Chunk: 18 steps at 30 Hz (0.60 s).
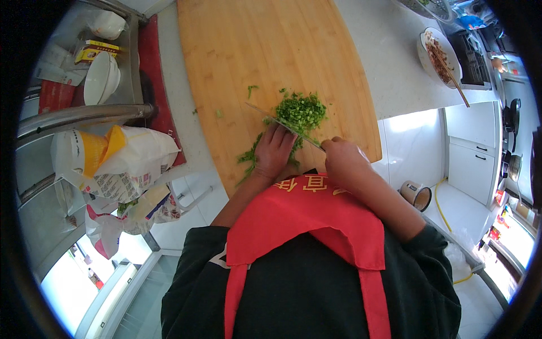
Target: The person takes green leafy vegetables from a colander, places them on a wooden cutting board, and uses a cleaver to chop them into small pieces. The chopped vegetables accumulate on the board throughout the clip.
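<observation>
On a large wooden cutting board (271,46), my right hand (345,159) is closed around the handle end of a kitchen knife (288,128). The thin blade slants up and left, past the fingertips of my left hand (274,150). That hand presses down on green leafy herbs (250,156), whose stalks stick out on its left side and beneath it. Beyond the blade lies a heap of finely chopped greens (301,111). A few loose bits are scattered on the board. The palm of my left hand hides part of the herbs.
At the right, a white bowl (422,51) of brownish minced food with chopsticks (451,76) stands on the counter (389,80), near a colander (442,10). To the left, a metal rack (84,112) holds white bowls (100,80), boxes and a plastic bag (139,156).
</observation>
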Available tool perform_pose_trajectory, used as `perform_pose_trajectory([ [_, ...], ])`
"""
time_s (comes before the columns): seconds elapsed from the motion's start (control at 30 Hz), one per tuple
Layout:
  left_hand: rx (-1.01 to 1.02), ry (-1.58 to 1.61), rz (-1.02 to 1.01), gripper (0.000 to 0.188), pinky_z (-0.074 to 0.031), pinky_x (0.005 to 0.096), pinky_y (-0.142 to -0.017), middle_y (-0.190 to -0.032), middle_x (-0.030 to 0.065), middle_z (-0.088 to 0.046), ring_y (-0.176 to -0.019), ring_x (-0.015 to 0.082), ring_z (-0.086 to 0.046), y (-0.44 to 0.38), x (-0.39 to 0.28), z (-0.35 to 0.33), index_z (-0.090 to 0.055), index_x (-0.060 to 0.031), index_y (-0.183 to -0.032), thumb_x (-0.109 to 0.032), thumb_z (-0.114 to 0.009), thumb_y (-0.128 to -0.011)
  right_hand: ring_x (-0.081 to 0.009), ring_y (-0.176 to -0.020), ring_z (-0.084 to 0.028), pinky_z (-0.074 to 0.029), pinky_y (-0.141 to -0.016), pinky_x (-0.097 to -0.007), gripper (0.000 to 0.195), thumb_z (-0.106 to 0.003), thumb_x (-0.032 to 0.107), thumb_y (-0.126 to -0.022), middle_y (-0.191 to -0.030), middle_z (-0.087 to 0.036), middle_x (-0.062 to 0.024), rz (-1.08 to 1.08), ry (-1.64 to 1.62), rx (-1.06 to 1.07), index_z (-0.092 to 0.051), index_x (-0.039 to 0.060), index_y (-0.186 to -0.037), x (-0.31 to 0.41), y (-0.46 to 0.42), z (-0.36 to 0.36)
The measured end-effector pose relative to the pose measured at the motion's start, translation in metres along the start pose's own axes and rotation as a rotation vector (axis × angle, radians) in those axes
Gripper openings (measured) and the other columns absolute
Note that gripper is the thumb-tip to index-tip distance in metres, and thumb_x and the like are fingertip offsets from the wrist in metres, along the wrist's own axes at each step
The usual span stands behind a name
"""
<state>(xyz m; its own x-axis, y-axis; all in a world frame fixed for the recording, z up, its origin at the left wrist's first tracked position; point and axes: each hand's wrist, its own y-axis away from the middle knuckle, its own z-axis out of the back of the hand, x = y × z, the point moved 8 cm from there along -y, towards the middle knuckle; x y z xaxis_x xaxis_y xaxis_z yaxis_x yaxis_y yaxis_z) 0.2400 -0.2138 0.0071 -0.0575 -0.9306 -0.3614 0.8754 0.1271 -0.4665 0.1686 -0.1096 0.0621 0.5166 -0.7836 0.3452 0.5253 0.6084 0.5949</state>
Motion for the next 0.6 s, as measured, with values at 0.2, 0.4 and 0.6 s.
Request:
perform_pose_trajectory([
  [0.2, 0.008, -0.002, -0.030, 0.025, -0.049, 0.0367, -0.074, -0.101, 0.0105, -0.059, -0.096, 0.0305, -0.056, 0.002, -0.003, -0.002, -0.062, -0.0074, -0.099, -0.012, -0.064, -0.074, -0.0400, -0.087, -0.060, -0.049, -0.077, -0.0452, 0.021, -0.056, 0.002, -0.073, -0.098, -0.058, -0.0230, -0.066, 0.018, 0.081, -0.057, -0.0017, -0.094, -0.003, -0.020, -0.021],
  [0.4, 0.018, 0.005, 0.046, 0.026, -0.046, 0.0389, -0.083, -0.104, 0.0115, -0.057, -0.098, 0.0304, -0.054, -0.007, -0.001, 0.020, -0.061, -0.0074, -0.101, -0.021, -0.064, -0.079, -0.0410, -0.087, -0.059, -0.049, -0.077, -0.0455, 0.022, -0.056, 0.002, -0.072, -0.097, -0.058, -0.0246, -0.069, -0.063, -0.043, -0.056, -0.0011, -0.094, -0.002, -0.040, -0.033],
  [0.6, -0.249, 0.328, 0.394, 0.020, -0.037, 0.0422, -0.092, -0.108, 0.0159, -0.052, -0.102, 0.0352, -0.047, -0.012, 0.044, 0.081, -0.056, -0.0011, -0.103, -0.009, -0.056, -0.085, -0.0382, -0.087, -0.061, -0.050, -0.076, -0.0456, 0.020, -0.056, 0.007, -0.075, -0.097, -0.059, -0.0234, -0.002, 0.038, -0.110, -0.058, -0.0008, -0.093, -0.002, -0.040, -0.031],
])
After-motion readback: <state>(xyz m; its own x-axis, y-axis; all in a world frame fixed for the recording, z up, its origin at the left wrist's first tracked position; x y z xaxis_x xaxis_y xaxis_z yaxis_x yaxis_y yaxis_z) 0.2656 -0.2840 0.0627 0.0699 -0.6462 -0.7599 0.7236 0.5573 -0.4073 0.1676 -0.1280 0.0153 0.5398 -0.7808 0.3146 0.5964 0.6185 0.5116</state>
